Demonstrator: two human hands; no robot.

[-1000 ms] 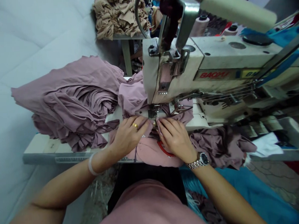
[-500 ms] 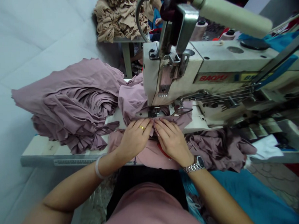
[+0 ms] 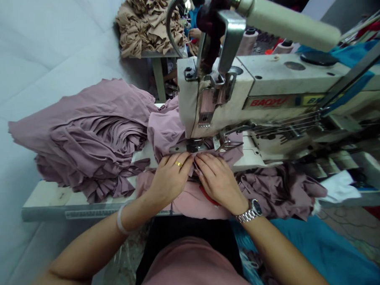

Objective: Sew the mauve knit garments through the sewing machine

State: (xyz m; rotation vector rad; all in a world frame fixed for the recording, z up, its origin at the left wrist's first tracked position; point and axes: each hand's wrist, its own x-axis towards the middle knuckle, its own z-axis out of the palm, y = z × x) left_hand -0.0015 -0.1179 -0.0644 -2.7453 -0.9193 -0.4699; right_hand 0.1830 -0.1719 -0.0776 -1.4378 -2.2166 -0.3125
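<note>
My left hand [image 3: 172,177], with a gold ring on one finger, is closed on mauve fabric [image 3: 166,129] just in front of the presser foot [image 3: 195,146] of an industrial sewing machine [image 3: 253,81]. Beside it, almost touching at the fingertips, my right hand [image 3: 221,181] pinches the same fabric from the right. The fabric runs under the presser foot and spreads out behind and to the left of it. A red-handled tool [image 3: 208,196], mostly hidden, lies under my right palm. Pink cloth [image 3: 192,201] covers the table edge beneath my wrists.
A tall stack of mauve fabric pieces [image 3: 91,125] lies on the table to the left. Crumpled darker mauve cloth [image 3: 280,187] rests at the right. Behind stands a table of tan pieces [image 3: 150,24], with part of another person [image 3: 195,33]. Blue cloth [image 3: 311,246] hangs below right.
The view has shifted slightly, so the machine and the stack appear a little further left and lower. Both my hands stay at the presser foot on the fabric.
</note>
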